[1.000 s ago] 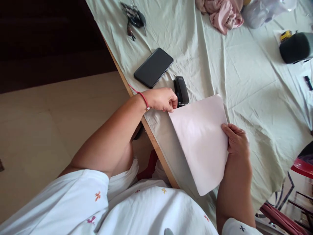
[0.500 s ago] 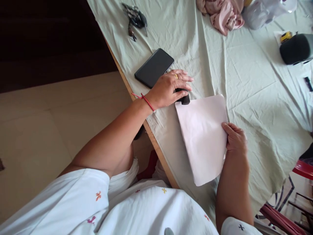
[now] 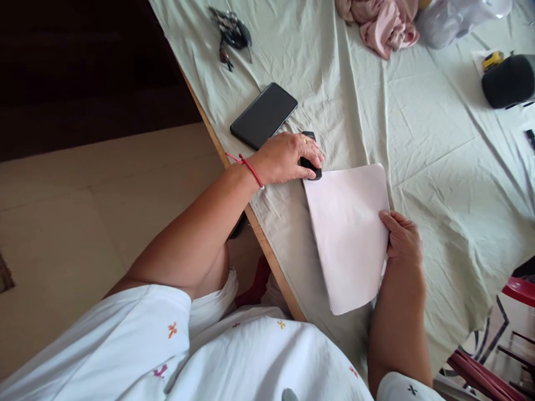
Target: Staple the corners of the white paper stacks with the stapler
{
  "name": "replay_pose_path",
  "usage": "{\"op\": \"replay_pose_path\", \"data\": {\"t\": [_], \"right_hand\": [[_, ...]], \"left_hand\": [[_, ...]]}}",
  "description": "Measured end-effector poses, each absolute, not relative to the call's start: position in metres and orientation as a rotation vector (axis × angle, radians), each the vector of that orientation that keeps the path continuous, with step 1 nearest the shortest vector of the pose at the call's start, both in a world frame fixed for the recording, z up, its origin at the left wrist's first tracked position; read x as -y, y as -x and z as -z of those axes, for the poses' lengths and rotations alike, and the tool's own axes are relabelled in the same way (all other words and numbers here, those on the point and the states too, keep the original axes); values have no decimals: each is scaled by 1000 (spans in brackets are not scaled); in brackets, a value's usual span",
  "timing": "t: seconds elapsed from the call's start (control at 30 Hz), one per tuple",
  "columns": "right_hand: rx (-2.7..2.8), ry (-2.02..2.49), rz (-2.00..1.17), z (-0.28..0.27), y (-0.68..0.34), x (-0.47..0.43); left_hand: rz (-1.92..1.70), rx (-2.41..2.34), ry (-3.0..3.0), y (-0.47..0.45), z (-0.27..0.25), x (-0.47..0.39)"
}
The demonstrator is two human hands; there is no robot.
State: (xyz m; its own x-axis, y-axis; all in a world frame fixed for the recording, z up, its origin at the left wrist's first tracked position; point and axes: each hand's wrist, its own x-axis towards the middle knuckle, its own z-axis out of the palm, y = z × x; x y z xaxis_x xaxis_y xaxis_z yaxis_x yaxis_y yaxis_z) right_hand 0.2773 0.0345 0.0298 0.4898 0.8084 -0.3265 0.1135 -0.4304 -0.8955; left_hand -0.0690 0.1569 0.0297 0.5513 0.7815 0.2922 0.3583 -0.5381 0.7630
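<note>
My left hand [image 3: 295,157] is closed around a small black stapler [image 3: 311,162], with the thumb along its near side and the fingers over the top. The stapler's near end meets the upper left corner of a stack of white paper sheets [image 3: 349,239]; whether it grips the sheets I cannot tell. My right hand [image 3: 403,236] pinches the right edge of the sheets, thumb on top and fingers underneath. The sheets are tilted on the cloth-covered table. A black smartphone [image 3: 264,116] lies flat just beyond my left hand.
A pale green cloth [image 3: 438,139] covers the table. Keys [image 3: 234,36] lie at the far left. A pink cloth [image 3: 388,28], a clear plastic bag [image 3: 451,22], a black case [image 3: 507,81] and a yellow item [image 3: 493,60] are farther off. A red chair [image 3: 520,291] stands at right.
My left hand has come slightly nearer and its fingers have curled down over the stapler. The stapler has shifted slightly left. The paper's upper left corner has moved slightly right.
</note>
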Motion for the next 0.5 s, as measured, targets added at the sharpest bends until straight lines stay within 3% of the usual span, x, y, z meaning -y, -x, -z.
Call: {"op": "replay_pose_path", "data": {"t": [0.27, 0.5], "right_hand": [[703, 1842, -1031, -33, -275, -35], [717, 1833, -1020, -33, -278, -22]], "left_hand": [[-773, -1020, -2148, 66, -30, -152], [-959, -907, -2084, 63, -24, -146]]}}
